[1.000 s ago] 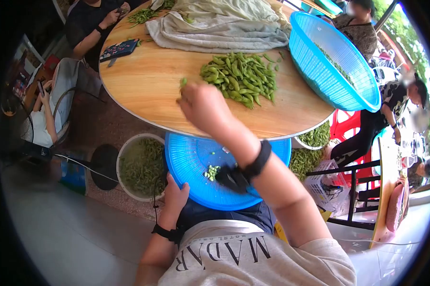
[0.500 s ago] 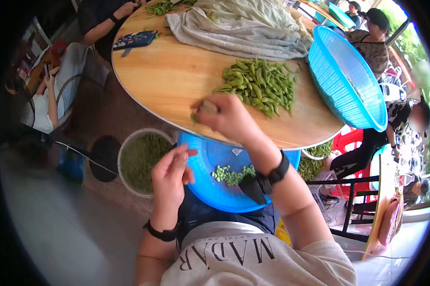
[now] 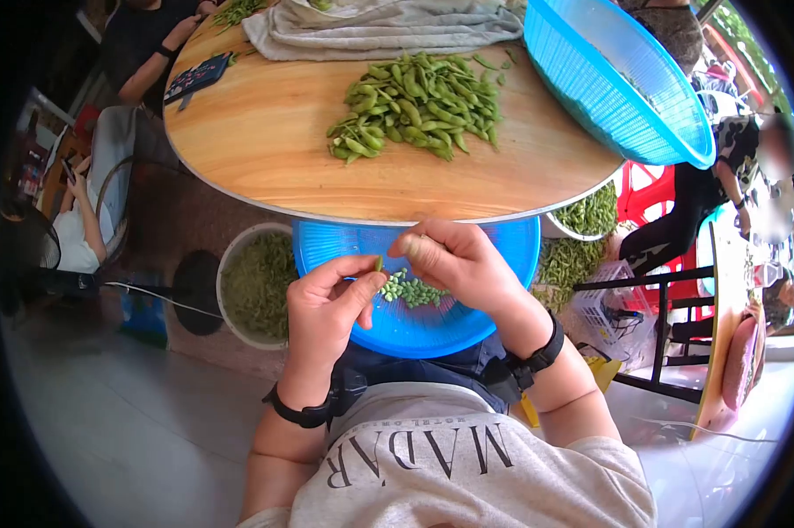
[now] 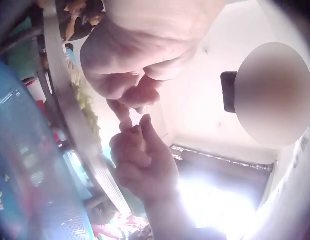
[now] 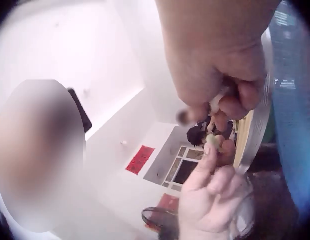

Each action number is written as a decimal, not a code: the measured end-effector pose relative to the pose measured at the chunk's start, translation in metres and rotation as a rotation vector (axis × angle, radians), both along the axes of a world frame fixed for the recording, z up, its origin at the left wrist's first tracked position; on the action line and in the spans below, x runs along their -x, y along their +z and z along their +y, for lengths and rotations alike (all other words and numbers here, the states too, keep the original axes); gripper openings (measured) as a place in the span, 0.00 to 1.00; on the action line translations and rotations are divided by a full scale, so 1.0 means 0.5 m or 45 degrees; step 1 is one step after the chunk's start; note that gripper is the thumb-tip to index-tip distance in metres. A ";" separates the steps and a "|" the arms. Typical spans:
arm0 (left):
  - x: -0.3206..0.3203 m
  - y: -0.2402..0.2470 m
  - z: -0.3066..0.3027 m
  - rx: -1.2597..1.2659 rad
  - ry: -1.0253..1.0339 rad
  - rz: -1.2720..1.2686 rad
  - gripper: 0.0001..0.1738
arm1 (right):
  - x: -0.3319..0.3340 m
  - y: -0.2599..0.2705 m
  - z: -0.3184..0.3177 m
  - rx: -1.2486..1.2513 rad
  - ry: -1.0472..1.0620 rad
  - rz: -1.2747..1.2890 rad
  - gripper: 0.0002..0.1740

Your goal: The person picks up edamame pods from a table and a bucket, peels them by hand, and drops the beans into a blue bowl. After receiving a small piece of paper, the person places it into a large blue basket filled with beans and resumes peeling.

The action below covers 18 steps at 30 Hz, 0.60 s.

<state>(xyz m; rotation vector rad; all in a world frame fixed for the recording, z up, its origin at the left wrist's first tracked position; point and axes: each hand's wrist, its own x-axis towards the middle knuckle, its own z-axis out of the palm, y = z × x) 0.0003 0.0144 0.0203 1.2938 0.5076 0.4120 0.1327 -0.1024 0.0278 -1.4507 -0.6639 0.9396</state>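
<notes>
In the head view, my left hand (image 3: pixel 322 304) pinches a green edamame pod (image 3: pixel 378 263) between thumb and fingertips. The same pod (image 5: pixel 212 140) stands up from those fingertips in the right wrist view. My right hand (image 3: pixel 463 264) is close beside it, fingers curled, its fingertips right at the pod. A pale piece (image 5: pixel 215 103) shows between its thumb and fingers; I cannot tell what it is. Below both hands, a blue plastic basin (image 3: pixel 415 339) rests on the lap with shelled green beans (image 3: pixel 415 293) in it. A heap of edamame pods (image 3: pixel 419 106) lies on the round wooden table (image 3: pixel 265 167).
A grey cloth (image 3: pixel 388 31) lies at the table's back. To the right leans a large blue basket (image 3: pixel 608 88). Tubs of pods (image 3: pixel 269 282) stand on the floor both sides. A dark phone-like case (image 3: pixel 199 77) is at the table's left. Other people sit around.
My right hand has come back from the pod heap to above the basin. The left hand has let go of the basin rim, risen, and now pinches a pod.
</notes>
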 end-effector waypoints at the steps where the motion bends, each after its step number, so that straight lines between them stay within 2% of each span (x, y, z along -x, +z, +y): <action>1: 0.003 -0.003 0.000 -0.051 -0.026 0.021 0.07 | -0.009 -0.007 -0.009 -0.002 0.085 0.090 0.22; 4: -0.002 -0.001 -0.012 -0.338 -0.051 0.084 0.06 | -0.007 -0.006 -0.018 -0.042 0.267 0.282 0.23; 8: -0.007 -0.001 -0.017 -0.798 -0.063 0.071 0.06 | -0.006 -0.012 -0.017 -0.027 0.289 0.149 0.23; 11: -0.011 0.005 -0.014 -1.086 -0.096 -0.036 0.05 | -0.011 -0.019 -0.017 -0.015 0.336 0.170 0.21; 15: -0.009 0.014 -0.019 -1.135 -0.104 -0.010 0.04 | 0.001 -0.022 -0.014 0.001 0.256 0.154 0.19; 17: -0.008 -0.004 -0.019 -1.117 -0.079 -0.042 0.04 | 0.009 -0.040 -0.012 -0.030 0.191 -0.010 0.18; 18: -0.006 -0.011 -0.021 -0.978 -0.057 0.013 0.03 | 0.014 -0.045 -0.011 -0.046 0.158 -0.090 0.18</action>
